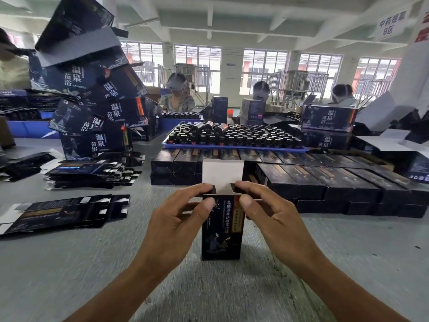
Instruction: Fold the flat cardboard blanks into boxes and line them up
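Box (220, 231) upright between both hands.

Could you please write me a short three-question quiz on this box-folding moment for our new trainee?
1. True or false: the box being folded stands upright on the table.
2. Which flap is still raised? A) the white top flap B) a bottom flap
3. On which side of the person do the flat blanks lie?

Key:
1. True.
2. A; the left hand and right hand pinch the small side flaps at the box's open top.
3. Their left.
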